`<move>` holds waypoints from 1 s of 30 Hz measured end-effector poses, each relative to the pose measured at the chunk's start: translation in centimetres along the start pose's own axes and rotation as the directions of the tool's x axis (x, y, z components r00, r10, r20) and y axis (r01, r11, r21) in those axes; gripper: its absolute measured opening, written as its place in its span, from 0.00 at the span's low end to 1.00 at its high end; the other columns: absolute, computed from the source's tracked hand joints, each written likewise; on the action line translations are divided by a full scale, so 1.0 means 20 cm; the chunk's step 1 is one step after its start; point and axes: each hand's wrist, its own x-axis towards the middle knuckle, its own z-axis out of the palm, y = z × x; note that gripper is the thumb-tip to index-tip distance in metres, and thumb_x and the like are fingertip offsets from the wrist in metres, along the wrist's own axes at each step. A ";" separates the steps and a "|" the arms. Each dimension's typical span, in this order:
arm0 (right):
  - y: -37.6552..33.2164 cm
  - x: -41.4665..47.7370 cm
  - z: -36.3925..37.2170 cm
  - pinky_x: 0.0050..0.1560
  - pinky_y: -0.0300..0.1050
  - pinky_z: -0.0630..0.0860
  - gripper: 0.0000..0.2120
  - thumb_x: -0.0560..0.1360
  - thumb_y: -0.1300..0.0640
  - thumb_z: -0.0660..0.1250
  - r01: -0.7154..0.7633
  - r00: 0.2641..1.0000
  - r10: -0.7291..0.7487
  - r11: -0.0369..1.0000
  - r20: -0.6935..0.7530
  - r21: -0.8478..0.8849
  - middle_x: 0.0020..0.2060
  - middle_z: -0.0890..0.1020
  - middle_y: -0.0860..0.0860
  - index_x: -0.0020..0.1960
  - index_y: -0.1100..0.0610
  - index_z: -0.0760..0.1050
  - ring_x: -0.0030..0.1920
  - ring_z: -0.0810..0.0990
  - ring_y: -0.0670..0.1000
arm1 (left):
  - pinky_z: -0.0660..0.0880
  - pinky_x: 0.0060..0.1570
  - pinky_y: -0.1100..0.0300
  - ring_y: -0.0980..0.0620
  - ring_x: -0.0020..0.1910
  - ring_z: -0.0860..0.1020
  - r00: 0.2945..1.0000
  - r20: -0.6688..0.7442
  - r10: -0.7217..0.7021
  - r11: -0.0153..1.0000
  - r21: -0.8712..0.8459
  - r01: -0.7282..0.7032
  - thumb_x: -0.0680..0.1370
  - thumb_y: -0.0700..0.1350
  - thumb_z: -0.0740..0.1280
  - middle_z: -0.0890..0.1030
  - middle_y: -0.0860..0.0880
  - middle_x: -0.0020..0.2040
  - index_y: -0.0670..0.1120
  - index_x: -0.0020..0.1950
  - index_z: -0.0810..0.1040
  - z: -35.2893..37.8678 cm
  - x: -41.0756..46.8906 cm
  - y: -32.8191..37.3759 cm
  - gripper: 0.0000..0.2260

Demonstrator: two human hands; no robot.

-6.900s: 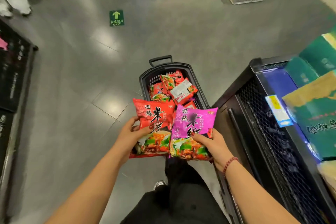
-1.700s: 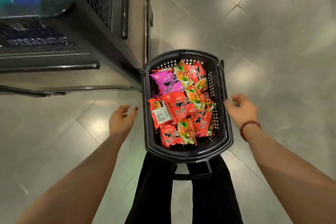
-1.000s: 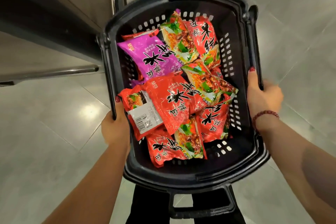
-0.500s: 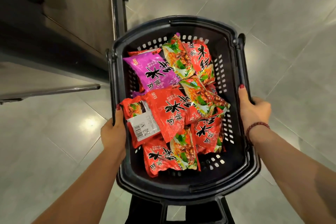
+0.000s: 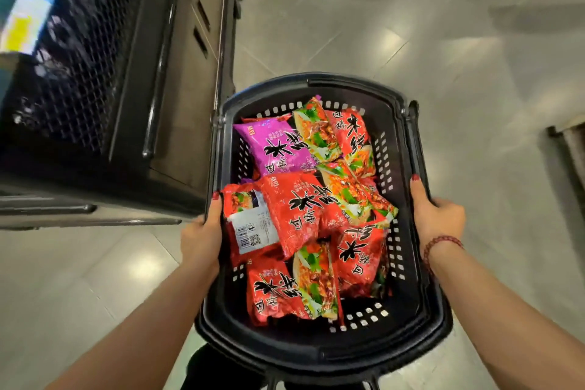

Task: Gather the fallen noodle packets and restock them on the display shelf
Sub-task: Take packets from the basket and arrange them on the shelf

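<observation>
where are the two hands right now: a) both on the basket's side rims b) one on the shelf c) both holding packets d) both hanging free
a: the left hand grips the left rim of the basket and the right hand grips its right rim.

The basket (image 5: pixel 316 355) is black moulded plastic, smooth with a dull sheen. The noodle packets (image 5: pixel 294 209) are glossy, crinkled plastic film. The floor (image 5: pixel 411 25) is polished tile, shiny with glare. The shelf (image 5: pixel 177 73) is dark matt metal, partly wire mesh (image 5: pixel 79 57).
</observation>
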 end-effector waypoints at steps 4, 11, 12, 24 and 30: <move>-0.31 0.11 -0.08 0.31 0.44 0.64 0.29 0.71 0.37 0.68 0.026 1.000 -0.025 0.998 -0.019 0.065 0.22 0.64 0.52 0.25 0.56 0.61 0.25 0.63 0.52 | 0.72 0.35 0.54 0.49 0.31 0.75 0.993 -0.048 0.106 0.994 0.015 -0.105 0.73 0.66 0.67 0.75 0.48 0.27 0.45 0.27 0.71 0.10 0.02 0.38 0.27; -0.82 0.41 0.07 0.32 0.46 0.64 0.31 0.70 0.35 0.68 0.028 0.999 -0.024 0.994 -0.045 0.102 0.20 0.63 0.51 0.24 0.54 0.58 0.25 0.64 0.53 | 0.67 0.33 0.55 0.49 0.27 0.70 0.985 -0.058 0.161 0.987 0.003 -0.161 0.74 0.64 0.68 0.71 0.47 0.25 0.45 0.28 0.68 0.30 0.34 0.93 0.26; -0.89 0.46 0.11 0.31 0.45 0.64 0.31 0.70 0.36 0.68 0.026 0.999 -0.022 0.994 -0.039 0.103 0.19 0.63 0.50 0.24 0.54 0.59 0.25 0.64 0.52 | 0.67 0.32 0.56 0.49 0.27 0.70 0.986 -0.059 0.157 0.988 0.000 -0.157 0.74 0.64 0.68 0.71 0.48 0.25 0.45 0.27 0.67 0.33 0.40 1.00 0.26; -1.64 1.20 0.57 0.31 0.44 0.61 0.32 0.70 0.36 0.69 -0.004 1.000 0.004 0.997 -0.007 0.079 0.21 0.62 0.51 0.25 0.55 0.57 0.26 0.62 0.52 | 0.75 0.36 0.52 0.44 0.31 0.78 0.995 -0.082 0.049 0.999 -0.003 -0.049 0.68 0.71 0.67 0.79 0.44 0.28 0.41 0.31 0.75 0.76 0.98 1.76 0.31; -1.93 1.60 0.89 0.32 0.46 0.61 0.32 0.69 0.35 0.70 0.065 0.997 -0.067 0.996 0.033 0.064 0.23 0.61 0.53 0.26 0.56 0.58 0.27 0.62 0.53 | 0.68 0.32 0.56 0.48 0.29 0.74 0.987 -0.153 0.050 0.999 -0.005 -0.052 0.75 0.65 0.66 0.78 0.45 0.28 0.35 0.35 0.78 0.97 1.30 2.00 0.31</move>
